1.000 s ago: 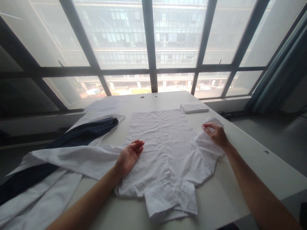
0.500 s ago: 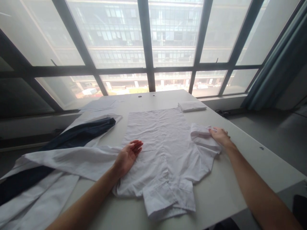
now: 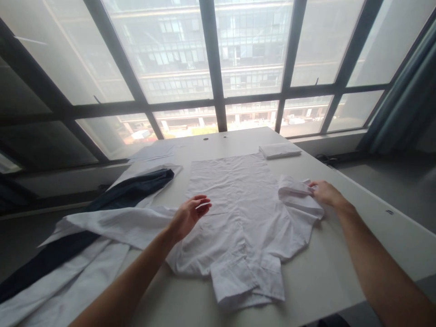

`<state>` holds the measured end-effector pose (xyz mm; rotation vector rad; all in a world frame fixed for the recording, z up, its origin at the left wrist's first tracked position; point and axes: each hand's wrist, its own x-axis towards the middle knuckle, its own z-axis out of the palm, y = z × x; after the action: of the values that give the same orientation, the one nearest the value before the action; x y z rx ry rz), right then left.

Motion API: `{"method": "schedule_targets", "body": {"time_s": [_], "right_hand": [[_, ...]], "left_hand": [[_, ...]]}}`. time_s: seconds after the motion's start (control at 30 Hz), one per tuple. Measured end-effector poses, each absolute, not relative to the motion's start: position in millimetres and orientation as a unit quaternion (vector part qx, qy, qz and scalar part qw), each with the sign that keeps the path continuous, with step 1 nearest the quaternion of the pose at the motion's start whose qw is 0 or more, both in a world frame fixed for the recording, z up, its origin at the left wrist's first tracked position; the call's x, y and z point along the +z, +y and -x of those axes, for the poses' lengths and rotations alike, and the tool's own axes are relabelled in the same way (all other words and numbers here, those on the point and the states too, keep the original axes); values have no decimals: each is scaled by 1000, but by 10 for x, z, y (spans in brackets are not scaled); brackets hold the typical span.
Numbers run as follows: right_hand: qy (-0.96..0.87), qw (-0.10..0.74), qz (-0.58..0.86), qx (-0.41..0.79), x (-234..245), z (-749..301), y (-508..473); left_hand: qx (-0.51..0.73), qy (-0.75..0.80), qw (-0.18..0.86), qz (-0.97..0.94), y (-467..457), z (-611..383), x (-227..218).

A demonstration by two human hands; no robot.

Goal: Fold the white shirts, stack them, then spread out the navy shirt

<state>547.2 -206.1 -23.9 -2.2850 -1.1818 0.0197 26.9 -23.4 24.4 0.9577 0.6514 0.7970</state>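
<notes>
A white shirt (image 3: 235, 204) lies spread on the white table (image 3: 327, 277), collar towards me. My left hand (image 3: 189, 215) hovers just above the shirt's left side, fingers loosely apart and empty. My right hand (image 3: 325, 193) rests on the folded right sleeve (image 3: 294, 188) at the shirt's right edge, fingers pressed onto the cloth. The shirt's left sleeve (image 3: 119, 225) stretches out to the left.
A dark blue garment (image 3: 112, 200) and more white clothes (image 3: 68, 277) lie at the left. A small folded white cloth (image 3: 279, 150) sits at the far right of the table. Large windows stand behind; a curtain (image 3: 405, 104) hangs at the right.
My right hand brought the sleeve down from the air onto the shirt's right edge. My left hand lifted slightly off the shirt.
</notes>
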Motion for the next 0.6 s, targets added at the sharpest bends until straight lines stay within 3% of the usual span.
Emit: {"method": "schedule_targets", "body": {"time_s": [0.1, 0.37, 0.47, 0.6], "right_hand": [[-418, 281, 864, -1, -219, -5485, -2021], [-412, 453, 779, -133, 73, -5055, -1936], [-378, 532, 756, -49, 181, -4857, -1924], [-339, 619, 690, 160, 225, -4692, -1917]], "left_hand": [[303, 326, 731, -518, -209, -378, 405], [226, 237, 695, -640, -364, -1554, 749], [178, 195, 683, -681, -488, -2061, 624], [184, 128, 608, -762, -684, -2420, 289]]}}
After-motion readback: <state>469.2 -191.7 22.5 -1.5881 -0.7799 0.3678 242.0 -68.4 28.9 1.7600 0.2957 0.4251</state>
